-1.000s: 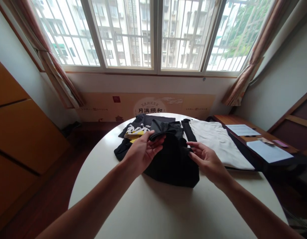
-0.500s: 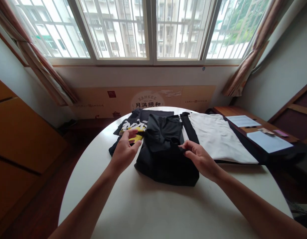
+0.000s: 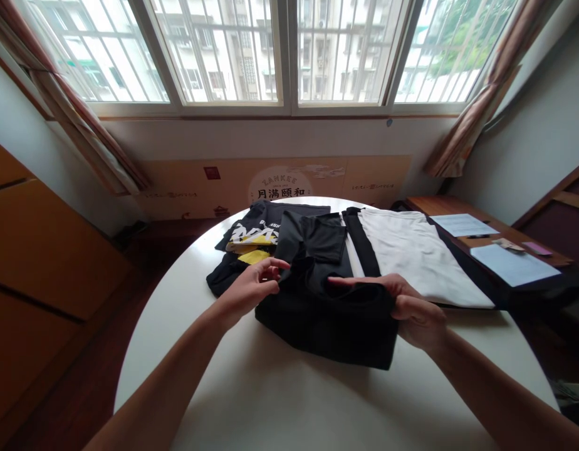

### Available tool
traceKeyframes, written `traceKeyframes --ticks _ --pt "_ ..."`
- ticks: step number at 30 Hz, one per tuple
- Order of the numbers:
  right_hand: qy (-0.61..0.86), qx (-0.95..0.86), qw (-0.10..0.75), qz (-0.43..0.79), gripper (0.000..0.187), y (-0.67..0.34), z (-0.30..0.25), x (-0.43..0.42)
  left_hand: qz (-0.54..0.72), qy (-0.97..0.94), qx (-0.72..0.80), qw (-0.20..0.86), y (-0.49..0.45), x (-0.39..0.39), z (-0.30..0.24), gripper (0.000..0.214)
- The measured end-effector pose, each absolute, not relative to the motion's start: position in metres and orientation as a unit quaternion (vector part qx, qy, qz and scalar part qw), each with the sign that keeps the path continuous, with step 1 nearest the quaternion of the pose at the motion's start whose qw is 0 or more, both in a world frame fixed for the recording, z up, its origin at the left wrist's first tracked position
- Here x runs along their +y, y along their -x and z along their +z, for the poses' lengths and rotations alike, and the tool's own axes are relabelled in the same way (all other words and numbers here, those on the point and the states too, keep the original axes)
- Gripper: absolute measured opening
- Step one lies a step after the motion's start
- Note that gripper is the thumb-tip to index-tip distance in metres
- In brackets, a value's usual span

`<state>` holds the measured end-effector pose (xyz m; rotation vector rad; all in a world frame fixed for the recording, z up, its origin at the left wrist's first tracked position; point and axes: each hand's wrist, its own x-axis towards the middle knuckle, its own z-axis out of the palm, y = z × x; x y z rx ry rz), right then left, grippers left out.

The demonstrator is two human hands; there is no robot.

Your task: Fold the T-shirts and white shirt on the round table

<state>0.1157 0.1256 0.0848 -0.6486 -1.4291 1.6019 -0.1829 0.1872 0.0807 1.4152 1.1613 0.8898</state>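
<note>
Two bare hands work at one black garment (image 3: pixel 331 332): the right hand (image 3: pixel 414 311) is closed on its right-hand edge, lifting a fold of cloth with the index finger stretched along it, while the left hand (image 3: pixel 254 285) is at its left-hand edge, thumb and fingers a narrow gap apart; I cannot tell whether they grip any cloth. The black garment is on one round white table (image 3: pixel 214 382). To the left of the garment and beyond it lies one dark T-shirt (image 3: pixel 252 216) with white and yellow print. To its right is one folded white garment (image 3: pixel 402 250), with black cloth (image 3: pixel 362 241) showing along the near side. Farther right of the black garment, one wooden desk (image 3: pixel 428 203) bears two sheets of paper (image 3: pixel 515 264), one pen (image 3: pixel 479 237) and one pink slip (image 3: pixel 537 248). Well beyond the garment, two curtains (image 3: pixel 468 138) flank four window panes (image 3: pixel 341 50).
</note>
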Motion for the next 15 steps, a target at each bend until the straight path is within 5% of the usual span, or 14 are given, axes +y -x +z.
traceKeyframes --ticks 4,7,13,15 --pt "0.228 -0.637 0.393 0.623 0.065 -0.112 0.089 0.120 0.359 -0.620 0.483 0.503 0.175 0.183 0.070 0.079" --pt "0.215 -0.632 0.364 0.650 0.068 -0.108 0.090 0.117 0.345 -0.611 0.502 0.505 0.170 0.185 0.059 0.089" --pt "0.204 -0.609 0.355 0.679 0.064 -0.110 0.092 0.113 0.316 -0.682 0.429 0.501 0.162 0.181 0.065 0.023" --pt "0.201 -0.605 0.372 0.675 0.061 -0.112 0.097 0.113 0.351 -0.651 0.403 0.539 0.163 0.177 0.077 0.023"
